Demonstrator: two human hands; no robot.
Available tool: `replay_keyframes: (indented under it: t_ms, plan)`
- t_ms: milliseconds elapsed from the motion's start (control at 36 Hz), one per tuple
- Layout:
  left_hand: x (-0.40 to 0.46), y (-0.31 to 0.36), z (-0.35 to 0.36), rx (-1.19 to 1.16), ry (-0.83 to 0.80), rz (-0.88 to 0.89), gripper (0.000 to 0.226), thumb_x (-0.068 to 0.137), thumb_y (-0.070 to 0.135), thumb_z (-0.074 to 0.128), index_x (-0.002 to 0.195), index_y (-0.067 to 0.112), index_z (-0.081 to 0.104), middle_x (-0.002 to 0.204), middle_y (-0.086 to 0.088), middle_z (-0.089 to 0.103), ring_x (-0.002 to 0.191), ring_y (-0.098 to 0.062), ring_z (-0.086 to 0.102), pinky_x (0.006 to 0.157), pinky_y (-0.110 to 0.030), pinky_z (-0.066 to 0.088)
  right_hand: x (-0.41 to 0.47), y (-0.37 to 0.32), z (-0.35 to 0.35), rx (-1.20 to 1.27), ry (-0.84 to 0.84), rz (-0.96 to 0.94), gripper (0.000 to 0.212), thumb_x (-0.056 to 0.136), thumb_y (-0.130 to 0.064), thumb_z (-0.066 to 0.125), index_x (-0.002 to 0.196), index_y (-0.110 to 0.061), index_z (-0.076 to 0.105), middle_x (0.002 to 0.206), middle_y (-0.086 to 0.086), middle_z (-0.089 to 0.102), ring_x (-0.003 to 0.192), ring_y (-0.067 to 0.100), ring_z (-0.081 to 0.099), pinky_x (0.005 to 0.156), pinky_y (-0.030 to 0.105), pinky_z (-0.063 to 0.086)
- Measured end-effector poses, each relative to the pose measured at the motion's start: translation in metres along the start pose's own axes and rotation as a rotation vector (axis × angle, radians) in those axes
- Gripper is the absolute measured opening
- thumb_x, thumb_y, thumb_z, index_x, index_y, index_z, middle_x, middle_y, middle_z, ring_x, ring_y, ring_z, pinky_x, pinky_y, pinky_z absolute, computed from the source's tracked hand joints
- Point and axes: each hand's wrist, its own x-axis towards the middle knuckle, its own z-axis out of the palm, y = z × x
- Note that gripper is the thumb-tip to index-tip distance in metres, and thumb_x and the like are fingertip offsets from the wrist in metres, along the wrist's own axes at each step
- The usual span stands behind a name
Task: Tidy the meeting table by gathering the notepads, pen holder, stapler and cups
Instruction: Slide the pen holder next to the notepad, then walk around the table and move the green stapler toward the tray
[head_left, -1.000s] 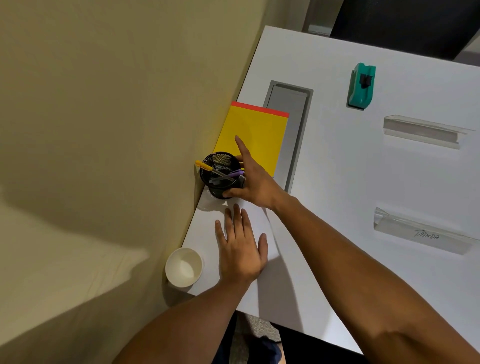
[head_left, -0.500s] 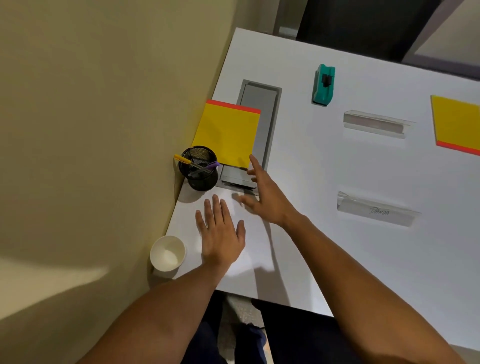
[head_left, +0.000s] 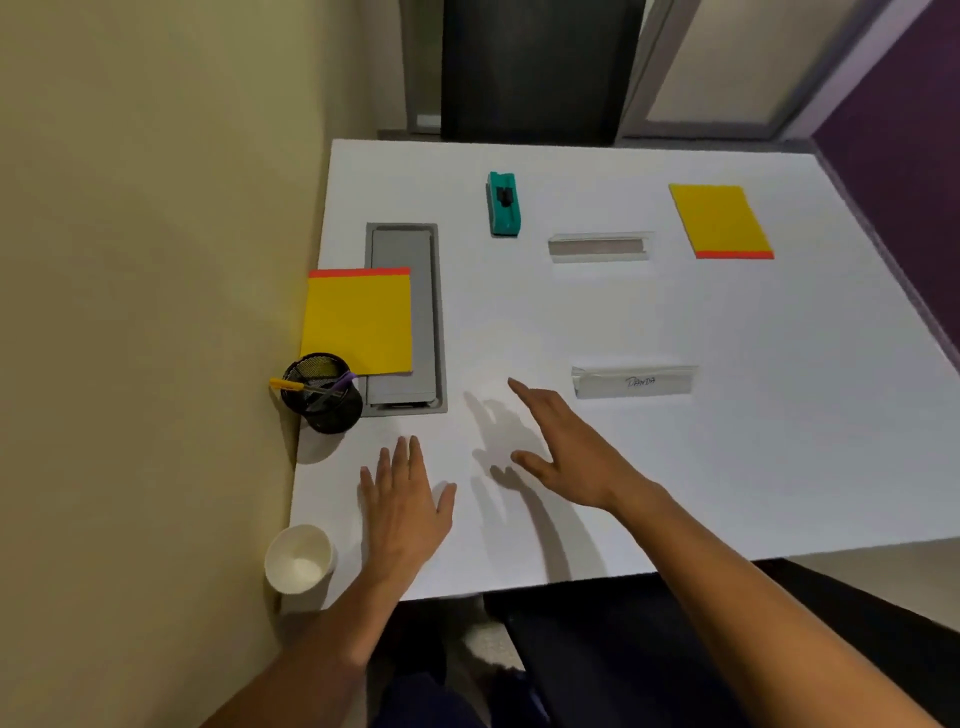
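Note:
A black mesh pen holder (head_left: 323, 396) with several pens stands at the table's left edge by the wall. Just behind it lies a yellow notepad (head_left: 358, 325) with a red top strip. A second yellow notepad (head_left: 719, 221) lies at the far right. A teal stapler (head_left: 503, 204) sits at the far middle. A white paper cup (head_left: 298, 560) stands at the near left corner. My left hand (head_left: 408, 501) rests flat on the table, fingers spread, empty. My right hand (head_left: 569, 449) hovers open above the table, right of the pen holder, holding nothing.
A grey cable hatch (head_left: 415, 312) is set into the white table (head_left: 779, 441), partly under the near notepad. Two clear name stands (head_left: 600, 246) (head_left: 635, 382) lie mid-table. A beige wall borders the left edge; a dark chair stands beyond the far edge.
My right hand let go of the pen holder and moved right, away from it, opening above the table. The view tilted up, revealing the second notepad.

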Motion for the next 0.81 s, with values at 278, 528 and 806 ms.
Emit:
replay_keyframes:
  t_ms: [278, 528, 806]
  plan:
    - [0.008, 0.042, -0.06, -0.243, 0.147, 0.258, 0.083, 0.091, 0.06, 0.054, 0.154, 0.01, 0.034, 0.16, -0.012, 0.036, 0.15, -0.034, 0.029, 0.116, -0.051, 0.036, -0.068, -0.008, -0.051, -0.003, 0.365, 0.124, 0.064, 0.101, -0.037, 0.057, 0.157, -0.037, 0.025, 0.154, -0.013, 0.037, 0.134, 0.003, 0.04, 0.104, 0.024, 0.04]
    - [-0.012, 0.105, -0.111, -0.355, 0.201, 0.372, 0.089, 0.089, 0.074, 0.033, 0.158, 0.019, 0.024, 0.163, -0.003, 0.031, 0.153, -0.023, 0.023, 0.12, -0.04, 0.024, -0.135, -0.013, -0.068, -0.016, 0.477, 0.169, 0.066, 0.1, -0.04, 0.057, 0.157, -0.036, 0.023, 0.157, -0.013, 0.031, 0.142, 0.008, 0.036, 0.107, 0.022, 0.037]
    - [-0.095, 0.199, -0.135, -0.463, 0.111, 0.512, 0.099, 0.074, 0.096, 0.018, 0.157, 0.041, 0.009, 0.166, 0.007, 0.021, 0.153, -0.02, 0.022, 0.117, -0.044, 0.029, -0.227, -0.002, -0.096, 0.028, 0.647, 0.171, 0.067, 0.099, -0.042, 0.059, 0.156, -0.038, 0.024, 0.155, -0.015, 0.03, 0.137, 0.002, 0.037, 0.105, 0.014, 0.032]
